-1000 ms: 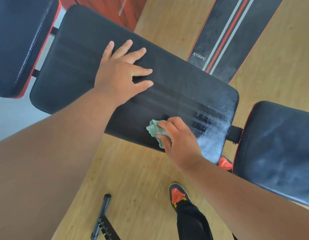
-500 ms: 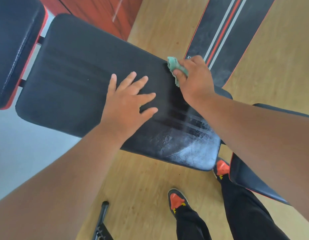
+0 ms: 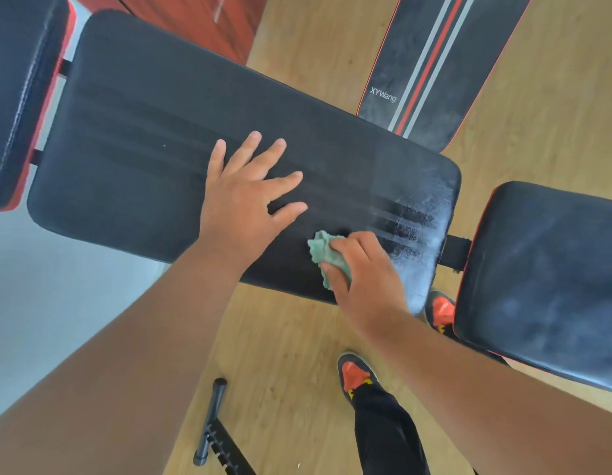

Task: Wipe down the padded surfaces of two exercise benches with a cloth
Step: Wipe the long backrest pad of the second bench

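Note:
A long black bench pad point(image 3: 143, 138) runs across the middle of the view, dusty white at its right end. My left hand point(image 3: 244, 200) lies flat on it with fingers spread. My right hand point(image 3: 362, 272) presses a crumpled green cloth point(image 3: 323, 250) against the pad's near edge, just left of the dusty patch. A second black pad with red trim point(image 3: 551, 279) sits to the right, smeared with dust. Another black pad point(image 3: 20, 90) shows at the far left.
A black mat with red and grey stripes point(image 3: 434, 60) lies on the wooden floor beyond the bench. A black metal bar with a notched rail point(image 3: 212, 419) rests on the floor near my feet. My shoes point(image 3: 356, 375) stand under the bench's near edge.
My right hand has drawn the cloth from the pad's far edge back to its near edge. My left hand stays flat on the pad.

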